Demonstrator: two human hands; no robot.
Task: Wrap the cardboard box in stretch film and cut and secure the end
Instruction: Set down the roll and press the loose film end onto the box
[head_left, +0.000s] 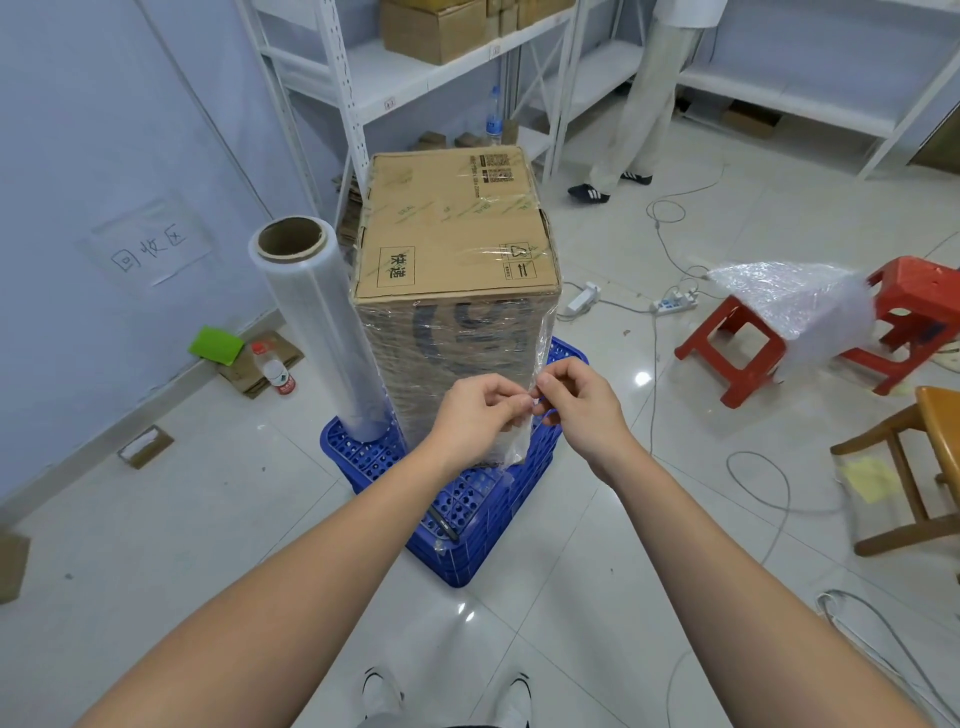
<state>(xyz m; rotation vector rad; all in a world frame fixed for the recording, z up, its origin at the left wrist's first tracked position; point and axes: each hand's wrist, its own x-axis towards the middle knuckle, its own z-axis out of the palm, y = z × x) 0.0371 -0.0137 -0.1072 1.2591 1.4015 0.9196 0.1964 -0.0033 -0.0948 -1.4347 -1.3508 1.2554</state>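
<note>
While one film roll (317, 322) stands by one box (457, 270), two hands (530, 410) pinch one film tail (519, 441)

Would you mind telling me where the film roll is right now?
In the head view, the film roll stands upright on the blue crate, at the left of the cardboard box, untouched by either hand.

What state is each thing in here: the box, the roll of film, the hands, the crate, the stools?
cardboard box: upright on the crate, sides wrapped in film, top taped.
film roll: standing on end beside the box.
loose film end: hanging at the box's near corner, pinched by both hands.
left hand: pinching the film.
right hand: pinching the film.
blue crate: on the floor, under the box.
red stools: draped with bubble wrap.
</note>
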